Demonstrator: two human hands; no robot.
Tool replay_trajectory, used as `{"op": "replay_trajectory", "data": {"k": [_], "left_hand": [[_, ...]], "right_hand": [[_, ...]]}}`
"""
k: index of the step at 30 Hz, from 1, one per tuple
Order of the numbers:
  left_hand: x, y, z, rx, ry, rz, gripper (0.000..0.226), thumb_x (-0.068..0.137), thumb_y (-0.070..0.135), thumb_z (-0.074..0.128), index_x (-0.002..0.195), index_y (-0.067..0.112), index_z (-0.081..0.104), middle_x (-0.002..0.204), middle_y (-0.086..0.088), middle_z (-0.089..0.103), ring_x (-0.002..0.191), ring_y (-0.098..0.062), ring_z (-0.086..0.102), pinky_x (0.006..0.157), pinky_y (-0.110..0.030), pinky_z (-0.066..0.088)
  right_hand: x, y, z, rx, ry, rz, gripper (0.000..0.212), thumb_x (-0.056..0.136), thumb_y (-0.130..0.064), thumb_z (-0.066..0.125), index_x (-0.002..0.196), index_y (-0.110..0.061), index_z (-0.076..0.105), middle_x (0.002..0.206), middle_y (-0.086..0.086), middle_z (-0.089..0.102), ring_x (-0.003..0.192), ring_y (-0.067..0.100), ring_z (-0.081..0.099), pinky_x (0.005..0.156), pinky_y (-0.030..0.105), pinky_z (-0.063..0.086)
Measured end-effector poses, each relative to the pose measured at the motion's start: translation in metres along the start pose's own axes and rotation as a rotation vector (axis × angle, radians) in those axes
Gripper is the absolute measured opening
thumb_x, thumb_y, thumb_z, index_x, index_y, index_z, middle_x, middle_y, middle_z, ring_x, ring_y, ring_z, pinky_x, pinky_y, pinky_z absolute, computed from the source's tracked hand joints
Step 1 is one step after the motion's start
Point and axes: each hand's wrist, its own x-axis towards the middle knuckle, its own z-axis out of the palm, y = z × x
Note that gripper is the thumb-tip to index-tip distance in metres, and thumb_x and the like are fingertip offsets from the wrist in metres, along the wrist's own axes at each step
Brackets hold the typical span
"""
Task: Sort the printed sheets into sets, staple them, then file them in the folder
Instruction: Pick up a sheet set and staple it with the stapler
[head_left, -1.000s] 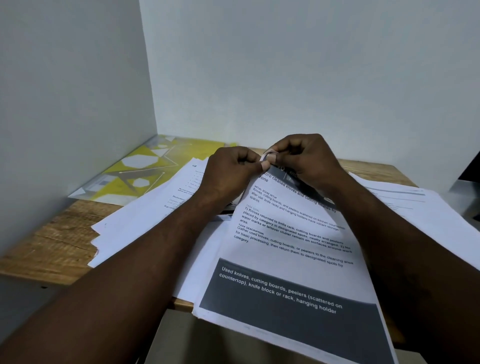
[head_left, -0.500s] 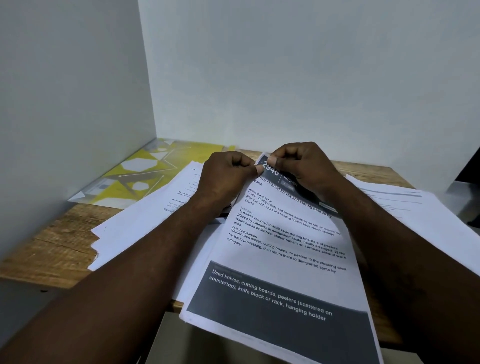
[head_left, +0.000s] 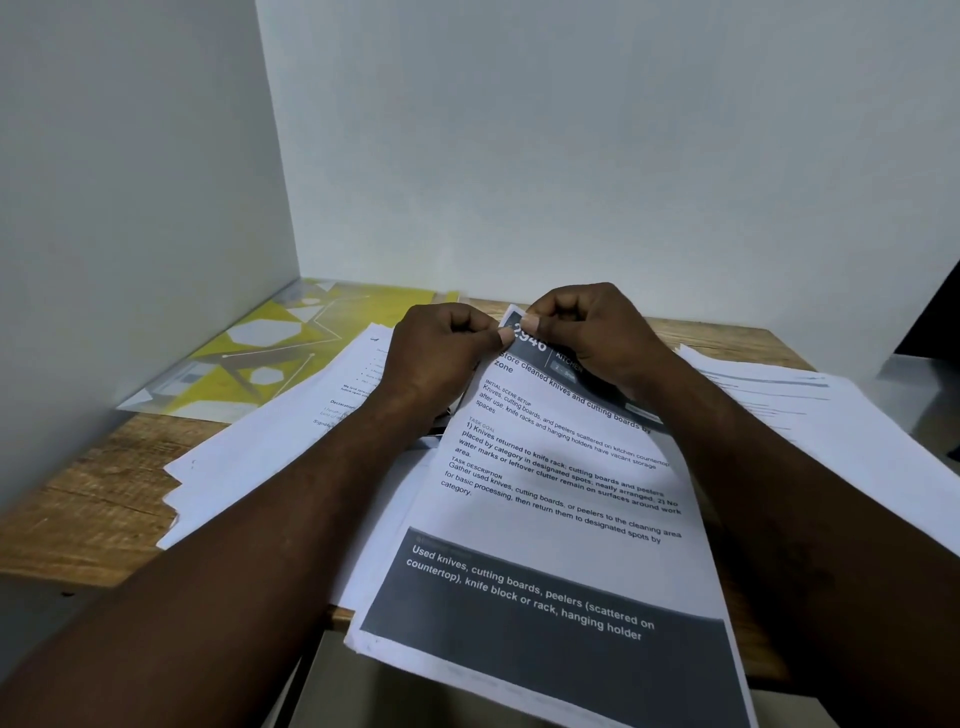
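Note:
A set of printed sheets (head_left: 561, 499) with dark grey bands and black text lies in front of me, its near end hanging over the table's front edge. My left hand (head_left: 441, 358) and my right hand (head_left: 592, 332) both pinch its far top-left corner, fingertips almost touching. A yellow and white patterned folder (head_left: 291, 348) lies flat in the back left corner. A dark object, partly hidden under my left wrist, shows at the sheet's left edge; what it is cannot be told.
Loose white sheets (head_left: 270, 441) spread to the left under my left arm, and another pile (head_left: 810, 415) lies to the right. The wooden table (head_left: 88, 519) stands in a corner of white walls. A dark object (head_left: 935, 322) shows at the right edge.
The printed set has slid a little toward me and left. The pinched top corner now lies flatter, showing its number. Both hands stay pinched on it.

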Motion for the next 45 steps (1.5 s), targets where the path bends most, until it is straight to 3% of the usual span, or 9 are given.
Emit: {"op": "replay_trajectory", "data": {"k": [5, 11, 20, 29, 31, 34, 39, 45], "left_hand": [[-0.001, 0.000, 0.001, -0.006, 0.011, -0.001, 0.015, 0.085, 0.015, 0.085, 0.076, 0.007, 0.077, 0.070, -0.003, 0.075, 0.060, -0.011, 0.063, 0.065, -0.026, 0.050], [0.003, -0.003, -0.001, -0.043, 0.068, -0.011, 0.015, 0.083, 0.016, 0.085, 0.074, 0.009, 0.077, 0.072, -0.007, 0.077, 0.062, -0.016, 0.066, 0.070, -0.036, 0.056], [0.006, -0.007, -0.002, -0.022, 0.080, -0.010, 0.014, 0.081, 0.023, 0.086, 0.072, 0.015, 0.078, 0.074, -0.006, 0.078, 0.067, -0.019, 0.070, 0.080, -0.052, 0.061], [0.010, -0.008, -0.006, 0.009, 0.147, -0.016, 0.016, 0.082, 0.022, 0.086, 0.071, 0.016, 0.077, 0.072, -0.002, 0.078, 0.065, -0.017, 0.069, 0.078, -0.047, 0.062], [0.009, -0.008, -0.005, 0.010, 0.149, -0.011, 0.016, 0.082, 0.022, 0.086, 0.070, 0.018, 0.077, 0.071, 0.000, 0.077, 0.064, -0.015, 0.068, 0.076, -0.041, 0.061], [0.009, -0.008, -0.005, 0.016, 0.153, -0.003, 0.016, 0.083, 0.022, 0.086, 0.070, 0.017, 0.077, 0.071, 0.001, 0.077, 0.064, -0.013, 0.068, 0.074, -0.035, 0.058], [0.013, -0.010, -0.012, 0.007, 0.184, -0.005, 0.018, 0.082, 0.023, 0.086, 0.067, 0.020, 0.077, 0.071, 0.002, 0.077, 0.064, -0.013, 0.068, 0.077, -0.037, 0.059], [0.015, -0.010, -0.015, 0.034, 0.212, -0.002, 0.019, 0.083, 0.026, 0.085, 0.068, 0.018, 0.076, 0.071, 0.003, 0.077, 0.064, -0.012, 0.067, 0.074, -0.034, 0.057]], "right_hand": [[0.000, -0.001, -0.001, -0.007, -0.002, -0.005, 0.011, 0.096, -0.021, 0.078, 0.088, -0.013, 0.079, 0.070, -0.001, 0.073, 0.062, 0.008, 0.062, 0.066, 0.023, 0.049], [0.000, 0.007, -0.008, -0.017, -0.033, 0.067, 0.023, 0.094, -0.028, 0.081, 0.086, -0.007, 0.078, 0.078, 0.007, 0.076, 0.069, 0.015, 0.066, 0.074, 0.031, 0.050], [0.001, 0.007, -0.010, -0.070, -0.008, 0.042, 0.024, 0.093, -0.028, 0.081, 0.088, -0.006, 0.078, 0.069, -0.003, 0.073, 0.061, 0.007, 0.061, 0.067, 0.024, 0.047], [0.001, 0.017, -0.017, -0.055, -0.070, 0.106, 0.024, 0.092, -0.033, 0.083, 0.076, -0.016, 0.075, 0.073, 0.020, 0.070, 0.066, 0.021, 0.060, 0.071, 0.033, 0.045], [0.002, 0.018, -0.016, -0.037, -0.071, 0.111, 0.025, 0.091, -0.031, 0.083, 0.072, -0.019, 0.073, 0.066, 0.012, 0.063, 0.065, 0.021, 0.054, 0.069, 0.032, 0.041], [0.003, 0.018, -0.016, 0.001, -0.071, 0.134, 0.023, 0.090, -0.030, 0.084, 0.074, -0.018, 0.074, 0.069, 0.007, 0.068, 0.065, 0.020, 0.059, 0.068, 0.029, 0.044], [0.002, 0.024, -0.024, -0.039, -0.042, 0.175, 0.027, 0.090, -0.033, 0.084, 0.082, -0.007, 0.076, 0.071, 0.004, 0.072, 0.057, 0.012, 0.056, 0.061, 0.024, 0.043], [-0.001, 0.026, -0.031, -0.027, -0.017, 0.188, 0.021, 0.091, -0.028, 0.083, 0.082, -0.011, 0.075, 0.063, -0.004, 0.069, 0.046, 0.003, 0.052, 0.048, 0.016, 0.038]]}}
